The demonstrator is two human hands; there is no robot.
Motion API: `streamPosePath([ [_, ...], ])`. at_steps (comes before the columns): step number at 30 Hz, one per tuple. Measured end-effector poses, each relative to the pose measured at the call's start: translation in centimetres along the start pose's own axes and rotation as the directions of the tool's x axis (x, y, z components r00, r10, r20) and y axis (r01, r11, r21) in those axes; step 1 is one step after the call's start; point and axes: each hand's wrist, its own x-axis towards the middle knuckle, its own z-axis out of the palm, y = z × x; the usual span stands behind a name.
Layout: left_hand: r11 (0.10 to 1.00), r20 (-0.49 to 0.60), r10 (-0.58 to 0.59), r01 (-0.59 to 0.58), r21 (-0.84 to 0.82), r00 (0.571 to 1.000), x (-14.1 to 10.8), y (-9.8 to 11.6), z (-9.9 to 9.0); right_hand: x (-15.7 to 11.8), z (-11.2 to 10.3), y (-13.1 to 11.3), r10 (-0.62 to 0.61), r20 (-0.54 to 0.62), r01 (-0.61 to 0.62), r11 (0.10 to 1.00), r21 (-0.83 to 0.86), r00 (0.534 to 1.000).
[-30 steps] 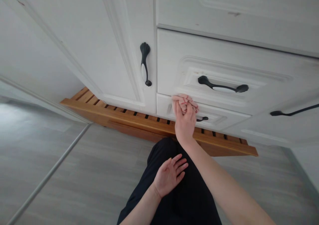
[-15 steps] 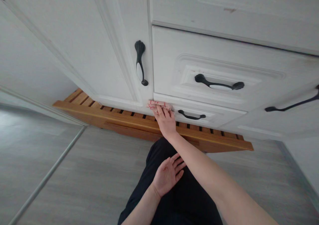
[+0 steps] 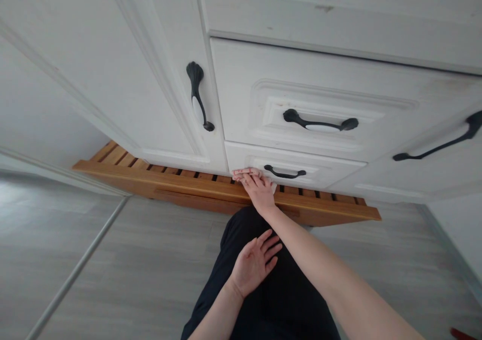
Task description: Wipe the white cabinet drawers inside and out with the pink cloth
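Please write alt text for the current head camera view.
The right hand presses a pink patterned cloth at the lower left corner of a white cabinet drawer, above a slatted wooden bench. The left hand, open and empty, is palm up over dark trousers.

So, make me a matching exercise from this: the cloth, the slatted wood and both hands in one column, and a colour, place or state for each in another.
Column one:
1. Cloth
2. Left hand
3. Slatted wood
4. Right hand

Column two:
A. Brown, with dark gaps
B. Fingers on the cloth
C. Pinkish, with red markings
D. Palm up, holding nothing

Right pairs: 1-C, 2-D, 3-A, 4-B.
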Motion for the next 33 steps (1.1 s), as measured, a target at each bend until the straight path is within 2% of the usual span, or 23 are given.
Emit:
streamPosePath([
  [5,1.000,-0.003,-0.020,0.020,0.007,1.000,0.0,0.0,-0.3,-3.9,-0.8,3.9,0.069,0.046,-0.066,0.996,-0.063,0.997],
  [12,0.999,0.009,-0.030,0.030,0.023,1.000,-0.1,-0.2,-0.6,-9.8,-3.7,10.1,0.168,0.092,-0.149,0.972,-0.183,0.982],
  [19,0.998,-0.028,-0.052,0.053,0.044,0.998,0.2,-0.3,-0.5,-15.1,-6.1,15.6,0.246,0.138,-0.202,0.941,-0.272,0.960],
  [21,0.997,-0.035,-0.049,0.051,0.059,0.998,0.2,-0.2,-0.4,-16.3,-7.0,16.2,0.320,0.091,-0.282,0.913,-0.295,0.943],
  [23,0.997,-0.035,-0.046,0.049,0.066,0.998,0.1,-0.1,-0.2,-16.8,-8.1,16.1,0.404,-0.031,-0.395,0.872,-0.289,0.914],
  [26,0.996,-0.037,-0.057,0.060,0.067,0.998,0.2,-0.1,0.0,-15.6,-10.1,14.4,0.397,-0.272,-0.457,0.862,-0.216,0.877],
  [29,0.994,-0.045,-0.074,0.078,0.079,0.996,0.6,-0.2,0.0,-11.3,-11.8,11.1,0.291,-0.471,-0.403,0.902,-0.156,0.833],
  [30,0.993,-0.044,-0.078,0.082,0.084,0.996,0.7,-0.3,-0.1,-9.3,-12.2,9.7,0.277,-0.497,-0.392,0.909,-0.142,0.823],
  [32,0.992,-0.033,-0.081,0.083,0.094,0.996,0.8,-0.4,-0.2,-4.8,-12.8,6.9,0.229,-0.491,-0.324,0.939,-0.118,0.841],
  [33,0.992,-0.026,-0.080,0.082,0.097,0.996,0.9,-0.5,-0.3,-2.6,-12.9,5.5,0.165,-0.412,-0.234,0.964,-0.123,0.896],
])
